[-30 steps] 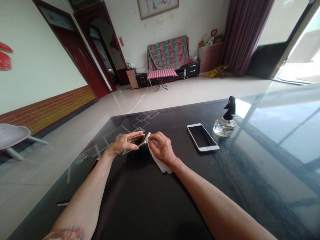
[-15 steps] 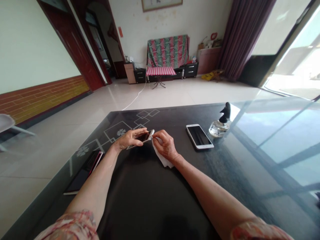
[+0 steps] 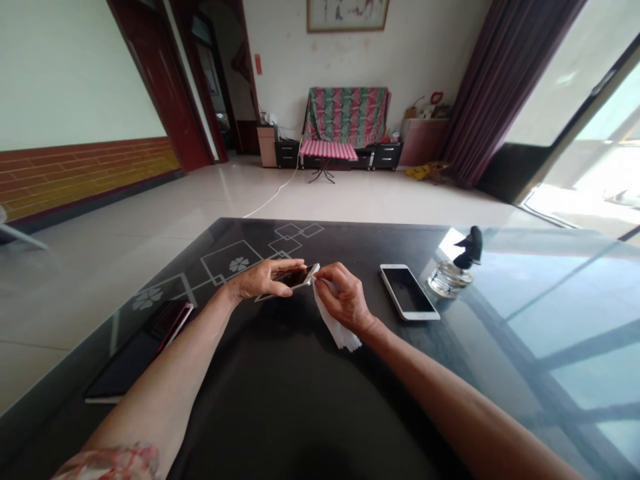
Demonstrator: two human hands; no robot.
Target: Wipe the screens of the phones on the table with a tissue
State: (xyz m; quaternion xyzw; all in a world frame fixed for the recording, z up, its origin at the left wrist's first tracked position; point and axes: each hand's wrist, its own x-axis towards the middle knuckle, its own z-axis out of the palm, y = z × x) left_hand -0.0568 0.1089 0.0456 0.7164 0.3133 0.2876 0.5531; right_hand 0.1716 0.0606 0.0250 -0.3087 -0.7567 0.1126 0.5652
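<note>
My left hand [image 3: 263, 280] is closed around a smartphone [image 3: 300, 277], its fingers along the far edge and the thumb along the near one. The phone is tilted, its right end raised a little off the black table. In my right hand [image 3: 345, 293] a white tissue [image 3: 336, 328] is pinched, its jagged lower end hanging toward the tabletop. The pinching fingertips touch the phone's right end. A second, white-framed phone [image 3: 409, 292] lies screen up to the right of my right hand.
Right of the white phone stands a clear spray bottle [image 3: 451, 279] with a black trigger head. A dark tablet-like item with a pink edge [image 3: 143, 350] lies beside my left forearm. The glossy black table [image 3: 280, 413] reflects window light on its right side.
The camera view has shifted, so the room sits slightly differently in frame. Both hands keep their hold, with the tissue still at the phone's right end.
</note>
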